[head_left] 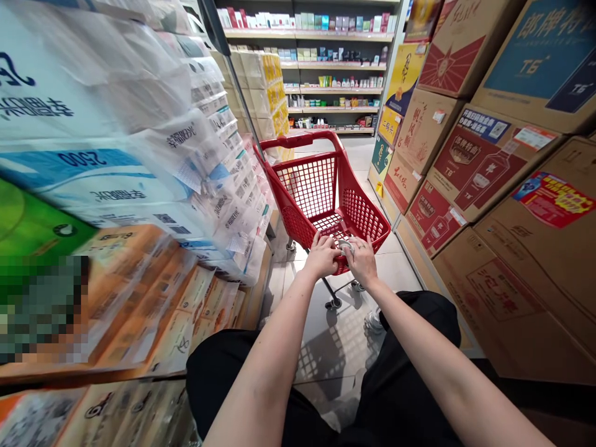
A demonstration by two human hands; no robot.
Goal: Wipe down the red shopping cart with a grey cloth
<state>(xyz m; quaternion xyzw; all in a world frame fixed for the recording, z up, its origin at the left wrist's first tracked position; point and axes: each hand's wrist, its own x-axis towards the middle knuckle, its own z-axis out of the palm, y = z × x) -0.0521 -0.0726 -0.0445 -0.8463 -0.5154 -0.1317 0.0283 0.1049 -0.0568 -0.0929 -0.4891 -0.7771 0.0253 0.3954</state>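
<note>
A red plastic shopping cart (305, 186) stands in front of me, its push handle at the far side and its near end toward me. The basket's grid floor shows no goods. My left hand (322, 256) grips the near rim, fingers bent over the edge. Beside it, my right hand (362, 259) holds the same rim, with a ring on one finger. Between the two hands sits a small pale, rounded piece (346, 246), partly covered by my fingers; I cannot make out what it is.
Stacked tissue packs (153, 124) line the left side, with orange packs (135, 298) lower down. Cardboard cartons (493, 161) rise on the right. Shelves (344, 59) of small boxes and bottles cross the far end. A dark pole (242, 93) stands at the cart's left. Tiled floor (321, 347) lies below.
</note>
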